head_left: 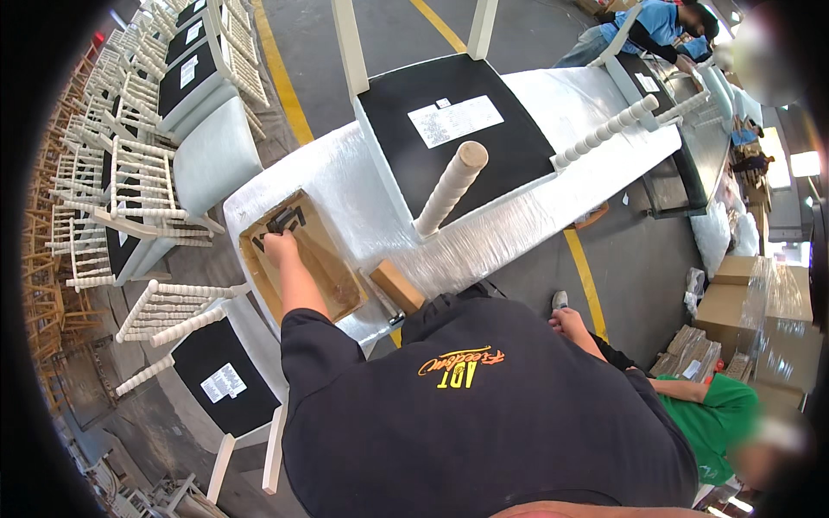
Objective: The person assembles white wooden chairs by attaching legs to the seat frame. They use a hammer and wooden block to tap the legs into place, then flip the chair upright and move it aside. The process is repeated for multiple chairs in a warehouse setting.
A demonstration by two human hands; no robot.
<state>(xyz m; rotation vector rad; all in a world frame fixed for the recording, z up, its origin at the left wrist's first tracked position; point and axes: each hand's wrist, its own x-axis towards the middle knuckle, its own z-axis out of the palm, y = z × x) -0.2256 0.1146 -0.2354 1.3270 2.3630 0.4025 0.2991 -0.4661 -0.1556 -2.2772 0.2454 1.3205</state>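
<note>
My left hand (278, 247) reaches into an open cardboard box (354, 304) on the plastic-wrapped table. Its fingers close around one of several small black angular pieces (295, 217) at the box's far end. At the right of my body, my right hand (567, 323) hangs low with its fingers curled; what they hold, if anything, does not show. In front of me a cream chair (451, 186) lies upside down on the table. Its legs point up, and a white label (455, 121) is on its black underside.
A brown block (397, 285) and a metal tool (386, 304) lie beside the box. Upturned chairs (226, 375) stand at the left, many more behind. A person in green (717, 423) is close at my right; another in blue (652, 26) works farther off. Cartons (734, 302) are stacked at right.
</note>
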